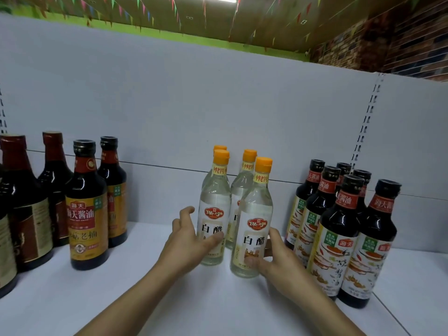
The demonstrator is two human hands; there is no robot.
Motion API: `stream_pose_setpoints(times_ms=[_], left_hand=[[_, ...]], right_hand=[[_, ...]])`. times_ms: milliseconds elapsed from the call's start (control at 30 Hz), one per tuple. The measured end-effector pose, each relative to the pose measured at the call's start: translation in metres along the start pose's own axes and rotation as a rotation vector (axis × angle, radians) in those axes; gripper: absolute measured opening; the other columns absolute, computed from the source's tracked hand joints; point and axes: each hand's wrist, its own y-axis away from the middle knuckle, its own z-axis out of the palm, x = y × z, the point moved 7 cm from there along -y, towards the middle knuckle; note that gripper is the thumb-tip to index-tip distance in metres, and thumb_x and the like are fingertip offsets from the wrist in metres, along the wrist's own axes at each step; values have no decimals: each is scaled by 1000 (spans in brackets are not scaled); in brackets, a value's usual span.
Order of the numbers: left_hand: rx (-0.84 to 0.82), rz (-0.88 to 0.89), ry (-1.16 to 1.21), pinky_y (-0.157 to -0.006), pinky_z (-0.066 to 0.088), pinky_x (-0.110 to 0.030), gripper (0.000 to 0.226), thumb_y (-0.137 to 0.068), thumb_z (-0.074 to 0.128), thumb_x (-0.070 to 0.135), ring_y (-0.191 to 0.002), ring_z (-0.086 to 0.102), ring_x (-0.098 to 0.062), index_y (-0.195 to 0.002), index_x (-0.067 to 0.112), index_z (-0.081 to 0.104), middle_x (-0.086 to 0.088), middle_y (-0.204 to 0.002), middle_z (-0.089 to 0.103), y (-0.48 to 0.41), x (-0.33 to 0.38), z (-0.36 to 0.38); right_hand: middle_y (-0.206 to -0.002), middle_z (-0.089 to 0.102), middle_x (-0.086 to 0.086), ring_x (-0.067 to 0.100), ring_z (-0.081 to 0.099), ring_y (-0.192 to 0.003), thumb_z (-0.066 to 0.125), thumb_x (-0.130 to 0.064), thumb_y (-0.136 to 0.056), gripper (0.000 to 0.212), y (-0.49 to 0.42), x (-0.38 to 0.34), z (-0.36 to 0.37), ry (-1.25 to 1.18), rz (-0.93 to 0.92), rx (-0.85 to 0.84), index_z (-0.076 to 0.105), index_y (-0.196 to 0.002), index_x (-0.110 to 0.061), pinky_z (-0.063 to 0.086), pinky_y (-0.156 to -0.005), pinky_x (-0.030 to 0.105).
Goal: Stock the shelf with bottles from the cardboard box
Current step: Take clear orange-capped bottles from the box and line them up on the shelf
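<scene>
The front-right vinegar bottle (254, 229) is grasped low on its body by the right grip (276, 260), with the thumb laid across the front and the fingers wrapped behind. Just left of it, the front-left vinegar bottle (214, 214) is touched on its label by the thumb of the left grip (186, 238), whose fingers are held loose and released beside it. Both bottles are stood upright on the white shelf (121, 287). Dark soy bottles (344, 229) are ranged right of the right grip.
</scene>
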Motion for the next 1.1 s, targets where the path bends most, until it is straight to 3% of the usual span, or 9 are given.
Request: stream_pose_setpoints(times_ms=[167,267,433,567,667,767,900,1000,1100], left_hand=[[-57,80,56,-104,54,-43,86,-86,78,51,-122,60,-17,-152,34,26,5,-148,49,0,1,14],[-70,100,48,-104,55,-46,72,-88,75,54,-121,63,-15,-144,31,36,9,-139,60,1,-4,17],[-94,94,35,-101,56,-45,63,-88,70,61,-116,66,-12,-134,32,39,16,-132,64,1,-7,17],[-100,90,36,-98,58,-42,58,-88,69,62,-113,68,-9,-129,36,37,20,-128,65,0,-11,18],[-103,94,28,-97,59,-40,58,-87,68,64,-111,68,-8,-128,37,36,22,-127,64,-1,-12,18],[-103,100,20,-95,59,-37,58,-87,68,64,-111,68,-8,-128,38,36,21,-128,64,-2,-13,18],[-104,103,5,-93,58,-35,56,-88,67,62,-112,68,-10,-127,38,36,21,-128,64,-4,-15,18],[-85,106,-10,-86,55,-28,52,-90,68,61,-107,68,-7,-124,38,37,22,-124,66,-5,-17,16],[-75,106,-17,-88,57,-32,53,-90,68,61,-107,68,-9,-125,38,37,24,-121,65,-6,-19,15]], right_hand=[[-115,67,-30,-20,59,-101,76,-36,-90,60,-2,5,5,56,7,43,35,-126,-62,48,-84,15],[-121,66,-27,-18,60,-102,74,-38,-91,63,-3,7,11,109,-5,35,34,-139,-48,51,-92,20],[-121,65,-28,-16,61,-103,75,-39,-90,64,-5,7,15,131,-16,45,36,-140,-46,53,-95,23],[-119,62,-31,-21,58,-101,75,-42,-90,64,-6,3,17,137,-33,50,35,-139,-46,47,-82,9],[-124,61,-28,-17,59,-103,72,-41,-92,63,-5,1,17,148,-37,51,34,-142,-44,45,-81,6],[-132,59,-24,-11,58,-109,71,-39,-94,62,-4,-2,18,164,-50,55,35,-145,-41,45,-89,9],[-136,59,-23,-3,57,-120,69,-37,-95,62,-4,-4,19,159,-65,52,36,-147,-40,48,-105,26],[-135,59,-22,0,57,-120,69,-36,-95,61,-4,-6,20,170,-85,53,36,-147,-38,47,-105,29],[-134,59,-22,0,57,-119,68,-36,-96,60,-4,-7,21,178,-102,57,35,-146,-39,48,-103,27]])
